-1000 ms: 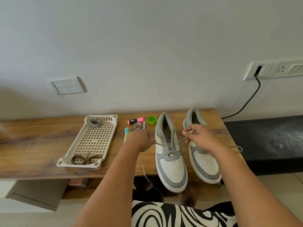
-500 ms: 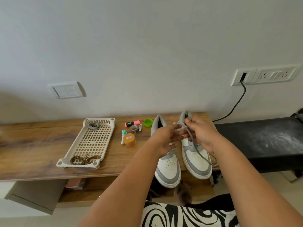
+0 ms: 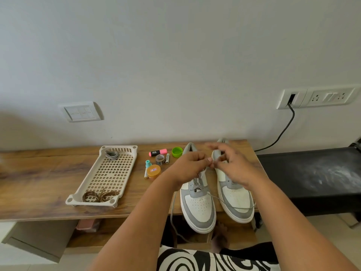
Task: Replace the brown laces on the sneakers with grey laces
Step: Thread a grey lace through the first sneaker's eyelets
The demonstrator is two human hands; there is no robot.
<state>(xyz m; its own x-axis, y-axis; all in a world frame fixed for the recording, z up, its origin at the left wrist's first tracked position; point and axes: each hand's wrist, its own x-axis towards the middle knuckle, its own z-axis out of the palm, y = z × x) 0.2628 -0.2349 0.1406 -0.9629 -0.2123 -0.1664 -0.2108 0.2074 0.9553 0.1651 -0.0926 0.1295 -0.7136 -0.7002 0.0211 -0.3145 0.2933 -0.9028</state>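
lacing left sneaker (image 3: 198,204) with grey lace (image 3: 224,202); left hand (image 3: 187,167) pinching lace end, right hand (image 3: 232,167) blurred, grip unclear. next: probably feeding through next eyelet.

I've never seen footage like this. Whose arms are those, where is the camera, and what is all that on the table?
No machine here: a person wears a camera on the head, looking down at their own two arms. The left hand and right hand meet above two grey-and-white sneakers on a wooden table, apparently pinching a grey lace threaded through the left sneaker; the right hand is blurred. A cream tray holds brown laces at its near end and a grey bundle at its far end. Beside it lie a pink highlighter, a green cap and an orange tin.
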